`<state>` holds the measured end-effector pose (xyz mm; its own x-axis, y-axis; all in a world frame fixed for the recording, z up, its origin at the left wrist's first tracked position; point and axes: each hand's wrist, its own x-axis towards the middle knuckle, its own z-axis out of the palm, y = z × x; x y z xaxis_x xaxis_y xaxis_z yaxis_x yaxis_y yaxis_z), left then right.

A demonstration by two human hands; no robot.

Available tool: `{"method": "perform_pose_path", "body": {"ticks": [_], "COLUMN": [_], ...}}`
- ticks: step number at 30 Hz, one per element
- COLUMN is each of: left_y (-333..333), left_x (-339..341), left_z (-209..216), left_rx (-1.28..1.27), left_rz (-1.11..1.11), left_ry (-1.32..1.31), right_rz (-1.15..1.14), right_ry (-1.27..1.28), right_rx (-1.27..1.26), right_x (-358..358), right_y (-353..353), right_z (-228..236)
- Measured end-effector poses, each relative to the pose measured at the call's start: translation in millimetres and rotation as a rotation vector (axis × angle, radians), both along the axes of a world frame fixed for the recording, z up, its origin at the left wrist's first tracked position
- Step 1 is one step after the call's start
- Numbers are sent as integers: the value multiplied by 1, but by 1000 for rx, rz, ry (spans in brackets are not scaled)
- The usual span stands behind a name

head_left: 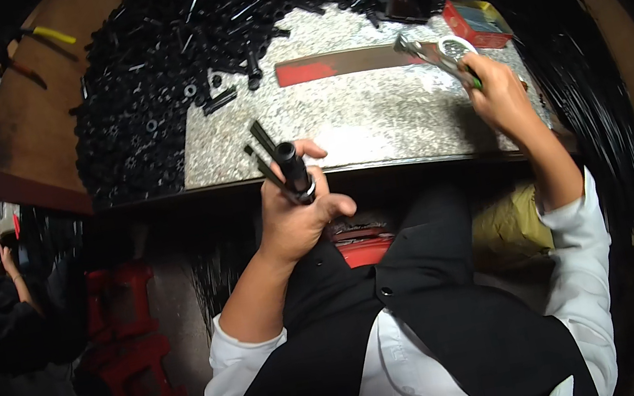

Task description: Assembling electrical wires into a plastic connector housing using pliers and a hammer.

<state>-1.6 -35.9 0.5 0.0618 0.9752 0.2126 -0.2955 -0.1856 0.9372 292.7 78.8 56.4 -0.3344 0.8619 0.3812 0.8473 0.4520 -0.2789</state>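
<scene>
Left hand (288,224) holds a black tube (293,166) | right hand (502,93) grips a metal tool (442,60) near a red box (479,36) | black parts (144,84) crowd the worktable (338,126)

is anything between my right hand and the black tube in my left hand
Only fingers of the left hand, just right of the black tube. Nothing else visible stands between it and the right hand; the red-brown bar lies on the speckled surface, farther from the body.

No writing is legible (too small here).
</scene>
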Motion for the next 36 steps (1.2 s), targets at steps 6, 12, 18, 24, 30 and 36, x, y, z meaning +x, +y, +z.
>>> {"method": "perform_pose_path", "body": {"ticks": [6, 12, 18, 24, 30, 36], "left_y": [-12, -18, -14, -11, -10, -8], "left_x": [-2, 0, 5, 8, 9, 5], "left_z": [0, 15, 12, 12, 16, 12], "left_rx": [190, 86, 151, 137, 96, 98], "left_rz": [-226, -296, -264, -265, -232, -194], "left_ry": [207, 142, 53, -17, -35, -3], "right_rz": [-255, -273, -265, -258, -261, -272], "right_ry": [-301, -448, -408, -327, -308, -150], "right_rx": [-222, -250, -254, -198, -108, -114], "right_x": [19, 19, 13, 23, 37, 30], "right_y": [66, 94, 86, 81, 87, 77], "right_z": [1, -20, -10, -11, -23, -14]}}
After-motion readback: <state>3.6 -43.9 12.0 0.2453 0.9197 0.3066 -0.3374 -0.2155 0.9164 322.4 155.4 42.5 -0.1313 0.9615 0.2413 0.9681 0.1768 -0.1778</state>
